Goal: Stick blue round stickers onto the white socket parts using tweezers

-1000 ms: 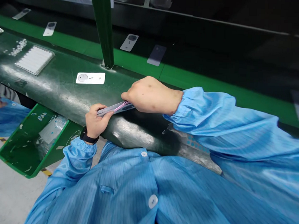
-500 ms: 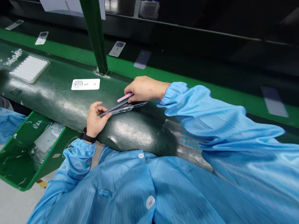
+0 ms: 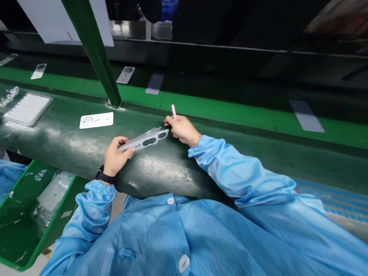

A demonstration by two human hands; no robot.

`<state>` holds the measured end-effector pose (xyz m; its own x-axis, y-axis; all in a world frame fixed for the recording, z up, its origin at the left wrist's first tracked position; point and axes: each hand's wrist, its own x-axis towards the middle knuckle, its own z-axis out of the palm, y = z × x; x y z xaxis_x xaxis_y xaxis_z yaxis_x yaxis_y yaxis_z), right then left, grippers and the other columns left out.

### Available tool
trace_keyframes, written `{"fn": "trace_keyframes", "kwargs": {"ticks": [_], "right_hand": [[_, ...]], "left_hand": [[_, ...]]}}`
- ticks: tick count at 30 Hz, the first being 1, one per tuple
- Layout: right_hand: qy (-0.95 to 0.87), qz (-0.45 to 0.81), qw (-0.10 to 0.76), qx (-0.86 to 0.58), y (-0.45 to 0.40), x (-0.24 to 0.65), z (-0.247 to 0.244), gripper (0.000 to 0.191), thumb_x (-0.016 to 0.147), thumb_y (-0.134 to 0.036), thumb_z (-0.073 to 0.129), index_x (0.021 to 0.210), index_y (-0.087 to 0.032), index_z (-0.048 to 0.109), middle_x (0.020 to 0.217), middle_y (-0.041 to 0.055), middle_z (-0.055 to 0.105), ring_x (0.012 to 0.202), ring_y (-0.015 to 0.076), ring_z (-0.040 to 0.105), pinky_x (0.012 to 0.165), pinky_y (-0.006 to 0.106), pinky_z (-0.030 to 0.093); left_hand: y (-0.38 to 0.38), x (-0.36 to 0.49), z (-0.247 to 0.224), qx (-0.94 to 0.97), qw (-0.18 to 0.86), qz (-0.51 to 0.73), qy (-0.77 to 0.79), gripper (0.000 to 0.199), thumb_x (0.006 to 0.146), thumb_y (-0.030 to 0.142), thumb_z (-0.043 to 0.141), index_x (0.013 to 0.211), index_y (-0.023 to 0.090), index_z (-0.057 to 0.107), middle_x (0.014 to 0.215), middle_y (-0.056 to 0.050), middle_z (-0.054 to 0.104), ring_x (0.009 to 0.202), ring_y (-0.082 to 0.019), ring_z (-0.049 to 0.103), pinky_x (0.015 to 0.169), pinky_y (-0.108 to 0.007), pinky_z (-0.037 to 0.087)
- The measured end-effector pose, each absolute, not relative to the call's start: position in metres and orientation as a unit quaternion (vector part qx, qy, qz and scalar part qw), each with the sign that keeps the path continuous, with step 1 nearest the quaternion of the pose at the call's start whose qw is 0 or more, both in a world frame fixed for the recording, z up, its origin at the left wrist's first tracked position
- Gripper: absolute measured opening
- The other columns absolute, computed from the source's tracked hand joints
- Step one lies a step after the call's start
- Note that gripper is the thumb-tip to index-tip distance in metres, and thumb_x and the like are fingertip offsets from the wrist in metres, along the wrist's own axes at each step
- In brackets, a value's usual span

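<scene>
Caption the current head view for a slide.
Left hand holds thin grey panels, right hand a pink stick, over a green bench.

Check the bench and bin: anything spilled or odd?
Small white pieces lie loosely scattered beside the white ridged block on the dark green bench; spilled or set out, can't tell. Pale scraps cling inside the green plastic bin. No clear damage.

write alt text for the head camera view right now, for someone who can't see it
A person's left hand holds a fanned stack of pale cards over a dark green workbench, while the right hand holds a pink pen-like stick just beyond them. A white card lies nearby; more cards lie on a bright green strip behind.
</scene>
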<state>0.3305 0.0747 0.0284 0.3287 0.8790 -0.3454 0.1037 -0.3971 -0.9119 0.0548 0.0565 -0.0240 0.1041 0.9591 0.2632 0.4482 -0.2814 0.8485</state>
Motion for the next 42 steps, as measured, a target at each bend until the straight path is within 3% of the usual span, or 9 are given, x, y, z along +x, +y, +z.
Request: {"fn": "trace_keyframes", "kwargs": {"ticks": [6, 8, 12, 20, 24, 30, 33, 38, 42], "right_hand": [[-0.333, 0.570, 0.434, -0.612, 0.070, 0.292, 0.022, 0.032, 0.111, -0.037, 0.060, 0.082, -0.021, 0.060, 0.060, -0.0062, 0.044, 0.049, 0.0117, 0.035, 0.045, 0.025, 0.023], [-0.368, 0.597, 0.439, -0.562, 0.070, 0.298, 0.021, 0.023, 0.098, -0.041, 0.075, 0.091, -0.021, 0.065, 0.064, -0.0072, 0.047, 0.051, 0.0110, 0.033, 0.048, 0.025, 0.023], [-0.514, 0.555, 0.408, -0.511, 0.075, 0.313, 0.014, 0.049, 0.056, -0.019, 0.091, 0.102, -0.018, 0.071, 0.089, -0.0022, 0.071, 0.079, 0.0155, 0.061, 0.073, 0.027, 0.048], [-0.553, 0.541, 0.329, -0.541, 0.094, 0.294, 0.023, 0.032, 0.066, -0.010, 0.087, 0.090, -0.018, 0.069, 0.083, -0.0047, 0.070, 0.081, 0.0160, 0.065, 0.075, 0.026, 0.048], [-0.556, 0.534, 0.235, -0.592, 0.103, 0.289, 0.037, 0.028, 0.071, -0.004, 0.088, 0.081, -0.019, 0.065, 0.072, -0.0055, 0.066, 0.068, 0.0128, 0.059, 0.059, 0.025, 0.037], [-0.606, 0.502, 0.092, -0.611, 0.131, 0.286, 0.063, 0.023, 0.081, -0.006, 0.086, 0.079, -0.017, 0.066, 0.066, -0.0052, 0.059, 0.057, 0.0102, 0.048, 0.052, 0.028, 0.028], [-0.667, 0.412, 0.021, -0.620, 0.143, 0.278, 0.075, 0.026, 0.081, -0.013, 0.087, 0.072, -0.018, 0.063, 0.063, -0.0042, 0.055, 0.057, 0.0113, 0.048, 0.053, 0.029, 0.033], [-0.737, 0.301, -0.033, -0.604, 0.146, 0.260, 0.082, 0.012, 0.076, -0.018, 0.091, 0.078, -0.013, 0.080, 0.071, 0.0043, 0.066, 0.079, 0.0219, 0.067, 0.063, 0.031, 0.043], [-0.752, 0.268, -0.037, -0.601, 0.134, 0.262, 0.083, 0.034, 0.083, -0.024, 0.089, 0.111, -0.005, 0.086, 0.105, 0.0152, 0.082, 0.093, 0.0260, 0.074, 0.067, 0.032, 0.047]], "left_hand": [[0.055, 0.063, -0.018, 0.664, 0.315, 0.400, 0.548, 0.028, 0.071, 0.038, 0.077, 0.092, 0.024, 0.067, 0.089, -0.001, 0.074, 0.082, -0.022, 0.070, 0.079, -0.035, 0.061], [0.054, 0.063, -0.017, 0.653, 0.321, 0.394, 0.562, 0.025, 0.073, 0.040, 0.076, 0.090, 0.024, 0.067, 0.086, -0.001, 0.072, 0.080, -0.022, 0.069, 0.077, -0.034, 0.060], [0.058, 0.060, -0.015, 0.635, 0.340, 0.387, 0.576, 0.026, 0.072, 0.037, 0.079, 0.090, 0.024, 0.065, 0.089, 0.000, 0.072, 0.084, -0.022, 0.069, 0.080, -0.034, 0.059], [0.079, 0.045, -0.011, 0.610, 0.384, 0.357, 0.594, 0.047, 0.068, 0.034, 0.083, 0.107, 0.024, 0.059, 0.092, 0.001, 0.068, 0.084, -0.022, 0.070, 0.080, -0.036, 0.060], [0.089, 0.038, -0.010, 0.624, 0.374, 0.315, 0.610, 0.046, 0.075, 0.040, 0.078, 0.111, 0.024, 0.057, 0.093, -0.001, 0.070, 0.080, -0.022, 0.072, 0.077, -0.038, 0.063], [0.159, -0.015, 0.040, 0.699, 0.204, 0.216, 0.650, 0.055, 0.061, 0.033, 0.083, 0.109, 0.026, 0.058, 0.134, -0.015, 0.070, 0.143, -0.041, 0.058, 0.126, -0.060, 0.043], [0.204, -0.038, 0.062, 0.732, 0.154, 0.100, 0.656, 0.067, 0.046, 0.027, 0.087, 0.108, 0.026, 0.062, 0.144, -0.019, 0.069, 0.157, -0.051, 0.045, 0.132, -0.065, 0.031], [0.238, -0.038, 0.073, 0.748, 0.151, -0.029, 0.645, 0.065, 0.039, 0.031, 0.088, 0.100, 0.027, 0.064, 0.121, -0.012, 0.080, 0.137, -0.050, 0.066, 0.121, -0.056, 0.045], [0.237, -0.029, 0.077, 0.744, 0.153, -0.070, 0.647, 0.057, 0.039, 0.030, 0.088, 0.086, 0.029, 0.056, 0.085, -0.001, 0.074, 0.105, -0.040, 0.076, 0.098, -0.045, 0.055]]}}
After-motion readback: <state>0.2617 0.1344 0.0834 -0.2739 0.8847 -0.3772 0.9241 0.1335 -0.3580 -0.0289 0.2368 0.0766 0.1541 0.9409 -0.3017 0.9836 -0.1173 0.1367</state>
